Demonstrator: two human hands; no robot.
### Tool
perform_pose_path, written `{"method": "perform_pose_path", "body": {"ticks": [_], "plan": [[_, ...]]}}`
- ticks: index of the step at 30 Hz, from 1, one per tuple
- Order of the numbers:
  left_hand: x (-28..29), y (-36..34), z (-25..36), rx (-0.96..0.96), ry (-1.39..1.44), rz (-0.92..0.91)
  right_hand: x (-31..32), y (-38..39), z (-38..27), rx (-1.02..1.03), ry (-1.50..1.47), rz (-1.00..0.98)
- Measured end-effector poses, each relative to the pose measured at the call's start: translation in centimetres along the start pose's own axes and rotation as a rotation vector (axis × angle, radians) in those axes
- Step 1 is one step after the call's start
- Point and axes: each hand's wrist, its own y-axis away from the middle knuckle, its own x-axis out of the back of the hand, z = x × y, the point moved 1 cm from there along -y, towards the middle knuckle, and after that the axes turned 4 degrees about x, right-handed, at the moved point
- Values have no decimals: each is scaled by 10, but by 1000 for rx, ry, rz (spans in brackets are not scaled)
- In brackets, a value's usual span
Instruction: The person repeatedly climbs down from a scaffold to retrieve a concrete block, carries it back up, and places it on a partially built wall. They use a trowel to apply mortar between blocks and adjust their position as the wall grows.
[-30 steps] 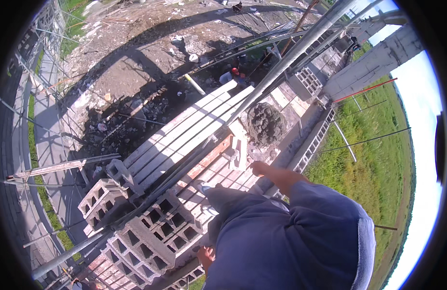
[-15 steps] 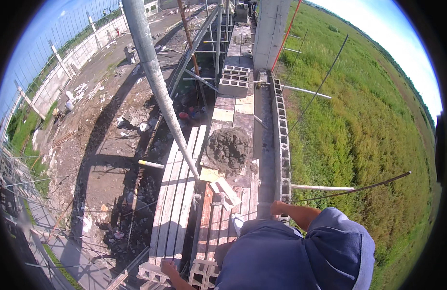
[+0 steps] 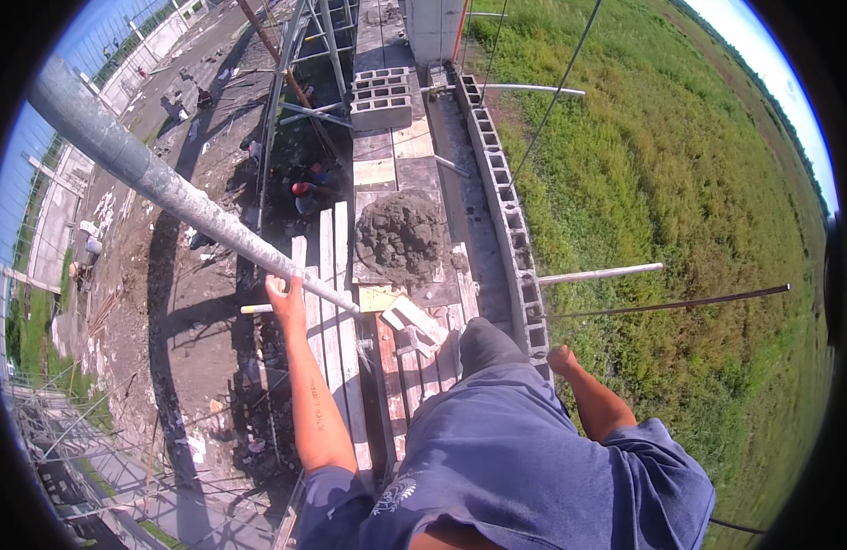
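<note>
High scaffold of weathered wooden planks (image 3: 336,302) beside a grey hollow-block wall (image 3: 511,229). Your left hand (image 3: 284,295) touches the diagonal grey steel pole (image 3: 176,192), grip unclear; wrap it firmly. Right hand (image 3: 562,359), closure unclear, hangs near the wall.

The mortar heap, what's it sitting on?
The mortar heap sits on a flat board laid on the scaffold planks. The board's middle is covered by the heap.

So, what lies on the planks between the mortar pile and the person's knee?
In the head view, a flat pale tool lies on the planks between the mortar pile and the knee, beside a yellowish board piece.
</note>
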Motion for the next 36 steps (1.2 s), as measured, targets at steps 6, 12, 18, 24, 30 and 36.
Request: {"method": "perform_pose_path", "body": {"ticks": [6,12,18,24,30,36], "plan": [[-30,-36,4,136,6,376,-62,-20,17,301,259,3],[-23,-39,-20,125,3,537,12,-97,32,-176,-808,-11],[-11,-36,-34,229,-194,692,149,-194,70,-357,-1074,79],[17,-29,-47,255,-242,648,244,-276,92,-283,-1069,213],[15,-21,-61,420,-19,833,272,-306,101,-435,-1103,94],[13,-6,-57,526,-57,822,295,-377,135,-381,-1227,171]]}}
